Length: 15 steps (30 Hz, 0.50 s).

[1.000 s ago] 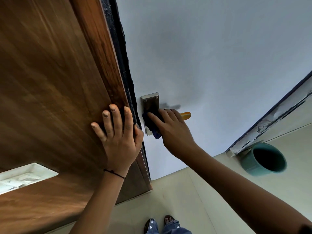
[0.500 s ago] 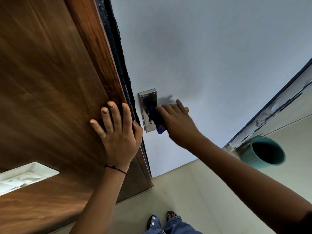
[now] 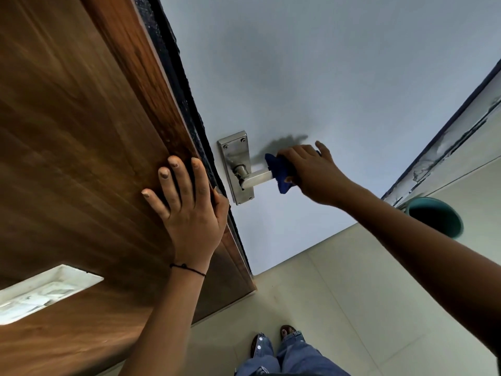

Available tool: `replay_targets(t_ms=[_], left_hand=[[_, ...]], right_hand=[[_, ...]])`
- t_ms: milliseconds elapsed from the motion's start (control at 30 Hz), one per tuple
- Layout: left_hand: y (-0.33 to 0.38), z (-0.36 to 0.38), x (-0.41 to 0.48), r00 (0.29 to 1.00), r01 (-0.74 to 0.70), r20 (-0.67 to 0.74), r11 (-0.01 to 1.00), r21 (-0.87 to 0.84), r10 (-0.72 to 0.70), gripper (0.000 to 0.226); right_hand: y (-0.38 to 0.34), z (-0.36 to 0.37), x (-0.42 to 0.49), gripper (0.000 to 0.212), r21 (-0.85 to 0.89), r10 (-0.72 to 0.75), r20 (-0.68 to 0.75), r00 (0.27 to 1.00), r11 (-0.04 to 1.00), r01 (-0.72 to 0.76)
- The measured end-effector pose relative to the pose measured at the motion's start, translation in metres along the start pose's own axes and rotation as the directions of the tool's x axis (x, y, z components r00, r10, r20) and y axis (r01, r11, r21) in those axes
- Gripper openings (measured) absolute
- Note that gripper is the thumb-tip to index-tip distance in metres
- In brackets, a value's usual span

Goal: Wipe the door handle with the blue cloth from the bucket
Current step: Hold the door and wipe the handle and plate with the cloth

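Note:
A metal door handle (image 3: pixel 256 178) with a steel backplate (image 3: pixel 233 156) sits on the pale door face. My right hand (image 3: pixel 311 172) grips the blue cloth (image 3: pixel 280 169), wrapped around the outer part of the lever; the lever's inner part near the plate is bare. My left hand (image 3: pixel 187 204) lies flat, fingers spread, on the brown wooden door edge (image 3: pixel 108 131), holding nothing. The teal bucket (image 3: pixel 436 215) stands on the floor at the right, its inside dark.
Pale tiled floor (image 3: pixel 339 294) lies below, with my feet in sandals and jeans (image 3: pixel 276 351) at the bottom. A white recessed panel (image 3: pixel 46 291) shows in the wooden surface at lower left. A worn frame (image 3: pixel 447 142) runs along the right.
My right hand slid the cloth from the backplate outward along the lever to the right, uncovering the plate and the lever's inner part. My left hand stayed on the door edge.

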<state>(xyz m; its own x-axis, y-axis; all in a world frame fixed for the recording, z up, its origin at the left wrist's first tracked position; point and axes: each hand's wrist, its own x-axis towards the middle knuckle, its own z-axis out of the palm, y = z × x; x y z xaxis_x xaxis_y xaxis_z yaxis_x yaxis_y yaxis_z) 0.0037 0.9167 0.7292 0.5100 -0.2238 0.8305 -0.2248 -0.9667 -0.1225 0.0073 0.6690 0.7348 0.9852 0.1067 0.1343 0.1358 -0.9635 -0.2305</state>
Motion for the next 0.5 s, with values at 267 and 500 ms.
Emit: replay_targets(t_ms=[267,500], left_hand=[[0.002,-0.002,0.000,1.000,0.002,0.017,1.000,-0.024,-0.001,0.087],[0.004,-0.003,0.000,1.000,0.007,0.014,0.999,-0.046,-0.006,0.088]], right_hand=[[0.011,0.027,-0.026,0.038,0.846,0.157,0.133,0.979,0.497,-0.194],[-0.064,0.059,-0.021,0.038,0.899,0.308,0.223,0.925,-0.433,-0.072]])
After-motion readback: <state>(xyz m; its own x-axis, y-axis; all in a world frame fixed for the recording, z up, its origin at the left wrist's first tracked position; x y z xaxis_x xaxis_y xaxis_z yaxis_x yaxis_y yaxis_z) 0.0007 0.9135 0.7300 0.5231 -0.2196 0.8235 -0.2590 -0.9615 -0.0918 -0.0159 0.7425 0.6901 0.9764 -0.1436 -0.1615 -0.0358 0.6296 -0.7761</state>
